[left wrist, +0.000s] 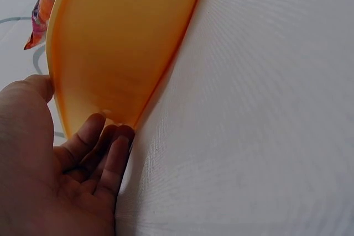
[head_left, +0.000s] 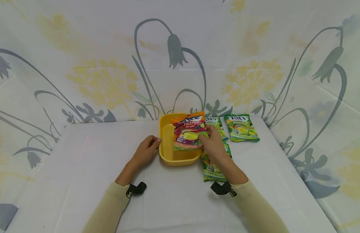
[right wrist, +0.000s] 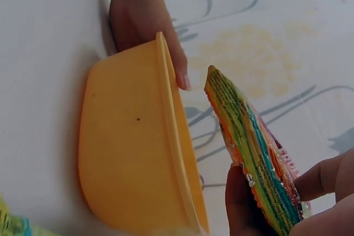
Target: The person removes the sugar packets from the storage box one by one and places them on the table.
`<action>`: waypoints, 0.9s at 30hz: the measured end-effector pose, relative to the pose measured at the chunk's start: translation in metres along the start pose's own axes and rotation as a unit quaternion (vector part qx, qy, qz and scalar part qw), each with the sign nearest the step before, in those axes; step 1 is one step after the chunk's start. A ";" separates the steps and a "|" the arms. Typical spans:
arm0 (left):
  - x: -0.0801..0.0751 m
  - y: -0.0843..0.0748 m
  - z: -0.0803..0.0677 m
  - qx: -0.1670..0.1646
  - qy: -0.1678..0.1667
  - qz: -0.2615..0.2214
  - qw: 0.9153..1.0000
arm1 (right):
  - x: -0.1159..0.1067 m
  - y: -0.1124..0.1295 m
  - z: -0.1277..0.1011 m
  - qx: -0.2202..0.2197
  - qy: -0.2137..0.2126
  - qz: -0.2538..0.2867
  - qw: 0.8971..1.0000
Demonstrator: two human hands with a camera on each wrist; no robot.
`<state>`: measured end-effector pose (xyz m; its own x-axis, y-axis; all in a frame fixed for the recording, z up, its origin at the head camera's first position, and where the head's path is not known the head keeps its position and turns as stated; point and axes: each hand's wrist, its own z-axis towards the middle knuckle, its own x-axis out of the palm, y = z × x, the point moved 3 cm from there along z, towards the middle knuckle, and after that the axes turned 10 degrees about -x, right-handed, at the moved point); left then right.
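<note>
Head view: right hand pinches the candy bag over the yellow tub, hiding a green packet; left hand, fingers curled, grips the rim.

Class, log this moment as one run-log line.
left hand: holds yellow tub rim | right hand: pinches Fruits candy bag over tub | green bags: on table

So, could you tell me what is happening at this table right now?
A person is handling candy packets at a white-covered table. The right hand pinches a red Fox's Fruits packet and holds it over a yellow tub. The left hand grips the tub's left rim, thumb on the edge. Three green Fox's packets lie on the table to the right of the tub: one apart, one beside the tub, one partly under the right forearm.
</note>
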<state>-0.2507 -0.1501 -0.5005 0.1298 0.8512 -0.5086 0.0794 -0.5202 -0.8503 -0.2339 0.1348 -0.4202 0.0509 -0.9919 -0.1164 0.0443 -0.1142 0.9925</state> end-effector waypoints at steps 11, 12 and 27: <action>-0.001 0.000 -0.001 0.013 -0.001 -0.002 1.000 | -0.028 -0.008 -0.014 0.019 0.013 0.010 1.000; -0.001 0.000 -0.001 0.013 -0.001 -0.002 1.000 | -0.030 -0.010 -0.015 0.021 0.013 0.012 1.000; 0.001 0.003 0.003 0.025 0.001 -0.016 1.000 | -0.067 -0.022 -0.037 0.053 -0.015 -0.001 0.998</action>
<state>-0.2533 -0.1504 -0.5044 0.1306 0.8668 -0.4812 0.0343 -0.4890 -0.8716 -0.2009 0.2057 -0.4352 0.0209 -0.9926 -0.1195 -0.0615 -0.1206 0.9908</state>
